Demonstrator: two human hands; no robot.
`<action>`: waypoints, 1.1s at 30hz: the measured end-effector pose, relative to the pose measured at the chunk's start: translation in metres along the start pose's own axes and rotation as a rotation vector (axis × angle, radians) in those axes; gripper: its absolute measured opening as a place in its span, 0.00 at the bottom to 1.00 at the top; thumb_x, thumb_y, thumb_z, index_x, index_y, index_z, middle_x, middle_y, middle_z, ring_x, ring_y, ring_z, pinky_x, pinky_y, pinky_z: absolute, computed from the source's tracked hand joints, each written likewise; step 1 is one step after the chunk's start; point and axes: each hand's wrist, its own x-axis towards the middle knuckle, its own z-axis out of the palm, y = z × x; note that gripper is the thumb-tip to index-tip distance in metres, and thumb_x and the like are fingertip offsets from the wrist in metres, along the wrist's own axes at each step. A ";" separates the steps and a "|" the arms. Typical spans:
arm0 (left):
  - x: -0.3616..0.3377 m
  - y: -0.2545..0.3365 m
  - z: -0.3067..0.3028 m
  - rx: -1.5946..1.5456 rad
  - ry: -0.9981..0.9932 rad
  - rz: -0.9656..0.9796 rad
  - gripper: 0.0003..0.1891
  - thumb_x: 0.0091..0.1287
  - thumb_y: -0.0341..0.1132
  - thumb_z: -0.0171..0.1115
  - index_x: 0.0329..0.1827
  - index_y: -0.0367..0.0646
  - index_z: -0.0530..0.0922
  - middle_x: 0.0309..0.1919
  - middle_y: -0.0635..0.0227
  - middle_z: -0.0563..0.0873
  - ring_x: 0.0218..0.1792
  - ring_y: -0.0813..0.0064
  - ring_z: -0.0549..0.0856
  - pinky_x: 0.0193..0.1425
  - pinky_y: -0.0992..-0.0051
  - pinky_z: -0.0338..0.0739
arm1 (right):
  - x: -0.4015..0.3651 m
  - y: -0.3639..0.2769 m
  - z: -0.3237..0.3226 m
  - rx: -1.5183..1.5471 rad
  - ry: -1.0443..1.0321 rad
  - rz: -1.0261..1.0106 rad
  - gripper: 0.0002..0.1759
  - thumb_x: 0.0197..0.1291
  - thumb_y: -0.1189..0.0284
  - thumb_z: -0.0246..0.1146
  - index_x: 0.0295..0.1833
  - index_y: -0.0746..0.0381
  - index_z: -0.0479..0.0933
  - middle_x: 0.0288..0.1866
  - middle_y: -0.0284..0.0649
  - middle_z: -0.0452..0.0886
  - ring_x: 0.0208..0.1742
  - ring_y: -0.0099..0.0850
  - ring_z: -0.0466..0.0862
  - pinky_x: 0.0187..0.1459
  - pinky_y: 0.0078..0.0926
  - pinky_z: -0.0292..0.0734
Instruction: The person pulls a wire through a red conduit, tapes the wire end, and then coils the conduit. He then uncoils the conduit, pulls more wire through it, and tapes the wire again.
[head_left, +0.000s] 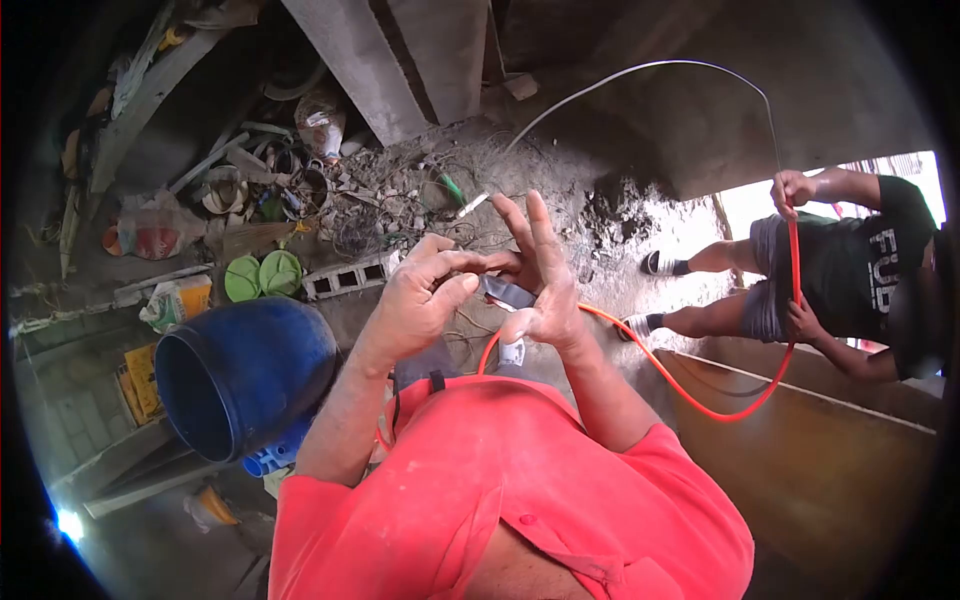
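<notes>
My left hand point(430, 300) is closed, its thumb and fingers pinching one end of a dark grey strip that looks like tape point(512, 293). The strip stretches across to my right hand point(550, 285), where it lies between the thumb and the palm side. Two fingers of that hand point up and apart; the others curl near the left fingertips. Just below my hands passes an orange hose point(660, 375), partly hidden by my right hand and forearm. It runs on to a co-worker at the right, who grips it with both hands.
A thin wire point(640, 68) arcs from the co-worker's upper hand point(792, 190) towards the rubble. On the left are a blue barrel point(250, 370), green round items point(262, 276), a hollow block point(345, 280) and scattered debris point(390, 200). A concrete beam point(380, 70) slants overhead.
</notes>
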 end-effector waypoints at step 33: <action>-0.059 0.027 0.015 -0.453 0.049 -0.349 0.27 0.66 0.29 0.64 0.67 0.41 0.65 0.47 0.63 0.80 0.39 0.82 0.80 0.32 0.84 0.79 | -0.056 0.020 0.026 0.555 0.349 0.615 0.28 0.69 0.44 0.54 0.48 0.61 0.70 0.37 0.47 0.84 0.34 0.40 0.89 0.31 0.42 0.90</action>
